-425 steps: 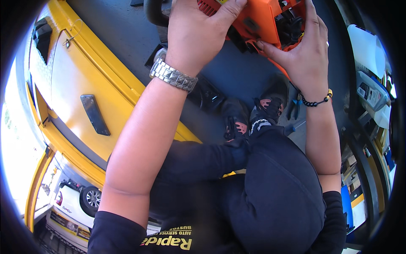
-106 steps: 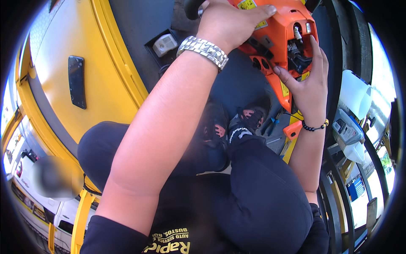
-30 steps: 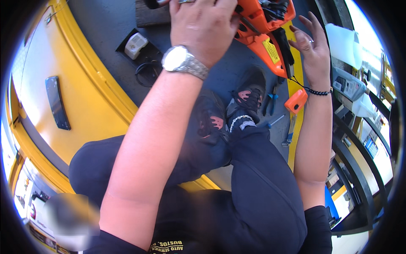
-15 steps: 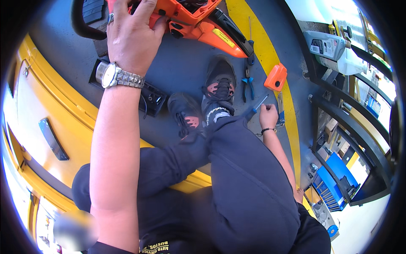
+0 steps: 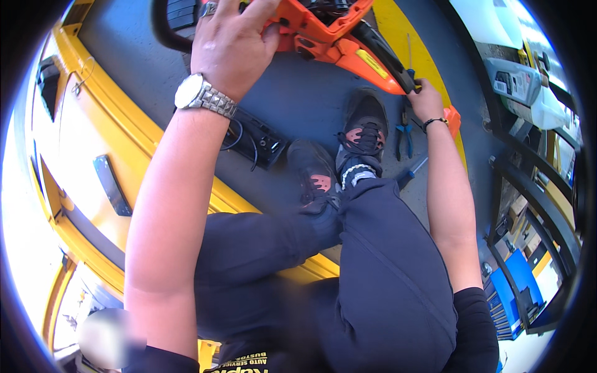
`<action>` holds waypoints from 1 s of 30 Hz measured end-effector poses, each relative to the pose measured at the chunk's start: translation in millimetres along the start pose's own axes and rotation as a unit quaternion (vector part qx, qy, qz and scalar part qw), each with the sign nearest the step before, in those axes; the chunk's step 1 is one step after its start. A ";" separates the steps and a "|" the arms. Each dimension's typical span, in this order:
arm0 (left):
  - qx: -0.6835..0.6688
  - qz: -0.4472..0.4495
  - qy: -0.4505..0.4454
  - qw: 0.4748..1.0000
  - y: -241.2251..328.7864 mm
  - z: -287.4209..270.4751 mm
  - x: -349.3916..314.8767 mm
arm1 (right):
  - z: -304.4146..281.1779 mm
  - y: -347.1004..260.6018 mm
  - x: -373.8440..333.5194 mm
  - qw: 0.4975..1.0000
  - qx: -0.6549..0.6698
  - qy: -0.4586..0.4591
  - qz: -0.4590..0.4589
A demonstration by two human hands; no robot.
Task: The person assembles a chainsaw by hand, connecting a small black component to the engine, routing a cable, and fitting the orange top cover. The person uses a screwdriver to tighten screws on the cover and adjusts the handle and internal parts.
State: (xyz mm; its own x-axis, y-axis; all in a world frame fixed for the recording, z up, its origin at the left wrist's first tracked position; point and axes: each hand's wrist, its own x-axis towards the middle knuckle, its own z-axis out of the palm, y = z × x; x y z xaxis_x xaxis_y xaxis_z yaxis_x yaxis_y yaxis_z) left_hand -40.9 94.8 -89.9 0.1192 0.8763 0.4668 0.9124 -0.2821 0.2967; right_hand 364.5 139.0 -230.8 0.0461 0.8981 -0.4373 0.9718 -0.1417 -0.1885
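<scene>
An orange chainsaw (image 5: pixel 311 28), its top opened and inner parts showing, lies at the top edge, partly cut off. My left hand (image 5: pixel 233 53) grips its body beside the black front handle (image 5: pixel 163 28). My right hand (image 5: pixel 428 101) is at the tip of the rear handle (image 5: pixel 372 65), its fingers curled; what they hold is too small to make out. Just above it a screwdriver (image 5: pixel 410 55) lies with its shaft on the yellow stripe. Blue-handled pliers (image 5: pixel 405 138) and a second screwdriver (image 5: pixel 410 174) rest below. The right wrist partly hides an orange cover (image 5: pixel 452 121).
My shoes (image 5: pixel 364 121) stand on the grey floor beneath the saw. A long black case-like piece (image 5: pixel 266 142) lies left of them, along a yellow metal frame (image 5: pixel 233 202). At right, a black metal rack (image 5: pixel 528 168) bears plastic jugs (image 5: pixel 515 81).
My right hand has moved up and away from the lower screwdriver to the saw's rear handle tip. My left hand stays on the saw. The whole view has shifted, moving the scene rightward.
</scene>
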 end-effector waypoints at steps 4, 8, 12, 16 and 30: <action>-0.001 0.015 -0.100 0.995 -15.4 -17.7 2.5 | -12.0 21.7 -5.1 0.989 0.114 0.087 0.040; 0.001 0.005 -0.101 0.995 -21.8 -18.7 1.3 | -62.6 -32.5 -107.4 0.851 0.515 -0.073 -0.068; -0.007 -0.011 -0.125 0.992 -19.9 -21.5 23.7 | -85.4 -125.7 -169.9 0.838 0.395 -0.340 -0.163; -0.069 0.012 -0.119 0.990 -23.8 -18.5 27.6 | -65.8 -181.3 -154.3 0.766 0.415 -0.488 -0.046; -0.098 -0.022 -0.103 0.990 -29.8 -21.1 21.3 | -14.2 -213.5 -130.9 0.738 0.483 -0.463 -0.091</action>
State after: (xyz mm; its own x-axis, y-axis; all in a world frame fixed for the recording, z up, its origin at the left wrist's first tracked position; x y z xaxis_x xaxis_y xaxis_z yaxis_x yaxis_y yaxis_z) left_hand -73.8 113.6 -71.2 0.1769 0.9444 0.2770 0.8276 -0.2951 0.4775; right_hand 154.3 57.7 -120.8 -0.6770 0.3317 -0.6570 0.3045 -0.6865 -0.6603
